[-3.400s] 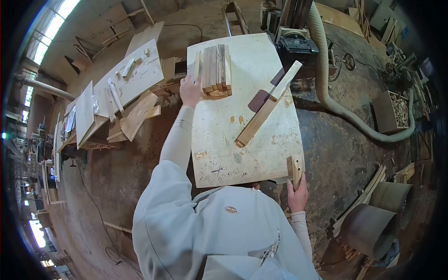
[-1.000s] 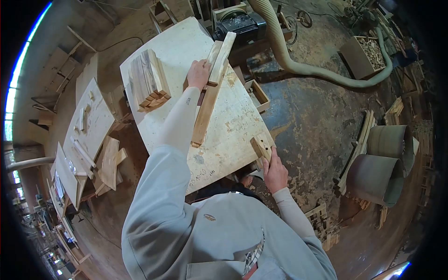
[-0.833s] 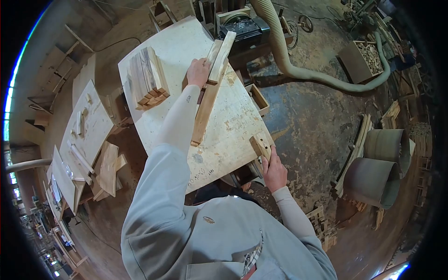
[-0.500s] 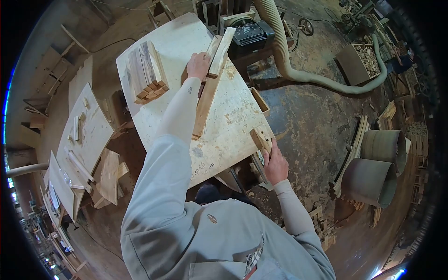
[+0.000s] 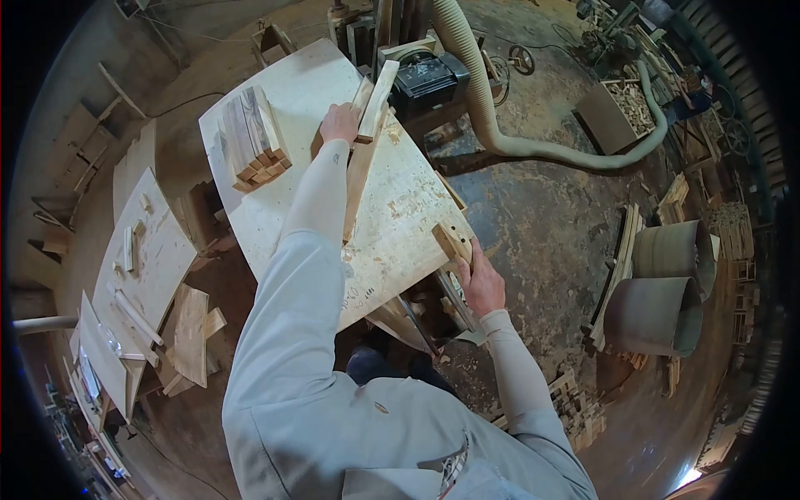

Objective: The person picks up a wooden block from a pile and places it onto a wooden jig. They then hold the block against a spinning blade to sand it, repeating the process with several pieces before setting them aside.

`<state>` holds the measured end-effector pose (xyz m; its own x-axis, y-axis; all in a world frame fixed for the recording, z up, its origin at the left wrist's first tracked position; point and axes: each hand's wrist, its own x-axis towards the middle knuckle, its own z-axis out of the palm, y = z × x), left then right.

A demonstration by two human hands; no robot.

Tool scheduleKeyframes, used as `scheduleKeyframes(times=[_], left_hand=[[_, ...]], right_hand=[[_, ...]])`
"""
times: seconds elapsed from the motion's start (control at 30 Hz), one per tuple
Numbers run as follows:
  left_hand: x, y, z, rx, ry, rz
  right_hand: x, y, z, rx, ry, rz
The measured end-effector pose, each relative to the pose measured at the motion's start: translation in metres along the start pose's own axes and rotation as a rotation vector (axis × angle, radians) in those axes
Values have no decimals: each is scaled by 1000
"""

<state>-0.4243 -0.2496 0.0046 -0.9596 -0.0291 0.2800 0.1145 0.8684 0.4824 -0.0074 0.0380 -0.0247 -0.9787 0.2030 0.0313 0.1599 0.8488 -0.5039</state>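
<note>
My left hand (image 5: pixel 339 123) is at the far part of the pale worktable (image 5: pixel 400 200), its fingers closed on a short wooden strip (image 5: pixel 362 93). That strip lies against a longer wooden bar (image 5: pixel 379 100) raised on the table. A brown wooden board (image 5: pixel 357 187) runs from there toward me. At the table's near right corner, my right hand (image 5: pixel 483 282) grips a wooden block with dark holes (image 5: pixel 452 242), thumb along its near side. The fingertips on the far side are partly hidden.
Stacked wooden strips (image 5: pixel 254 137) sit on the table's left side. Behind it stands a machine with a black motor (image 5: pixel 429 79) and a ribbed hose (image 5: pixel 471 92). Left is another table with offcuts (image 5: pixel 158 225). Two large cylinders (image 5: pixel 654 317) stand on the floor at right.
The whole view has shifted slightly as my head moved. My right thumb shows a little further up along the holed block. Both hands stay at the same places on the table.
</note>
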Motion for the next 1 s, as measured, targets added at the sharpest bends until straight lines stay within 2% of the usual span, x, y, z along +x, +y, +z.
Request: scheduleKeyframes(times=[0.2,0.27,0.4,0.47,0.57,0.6,0.67,0.7,0.77,1.0], left_hand=[[-9,-3,1,-29,38,12],[-12,-7,9,-89,149,34],[-15,-3,-8,-276,24,2],[-19,3,-13,-79,205,114],[-22,4,-22,44,118,187],[-26,1,-22,52,114,188],[-38,-8,-18,-157,254,154],[-46,-13,-21,-148,245,163],[-63,-22,-25,-59,24,-68],[-47,-27,-14,-117,-68,-83]], right_hand=[[2,-4,-4,-18,13,12],[2,-8,-8,-42,-28,53],[4,-14,-14,-15,-19,43],[4,-13,-16,-21,-17,39],[4,-14,-21,-17,-35,50],[5,-15,-23,-9,-39,52],[5,-17,-28,-14,-26,40],[6,-17,-29,-2,-26,50],[6,-16,-31,-11,-27,32],[11,-25,-41,-12,-71,54]])
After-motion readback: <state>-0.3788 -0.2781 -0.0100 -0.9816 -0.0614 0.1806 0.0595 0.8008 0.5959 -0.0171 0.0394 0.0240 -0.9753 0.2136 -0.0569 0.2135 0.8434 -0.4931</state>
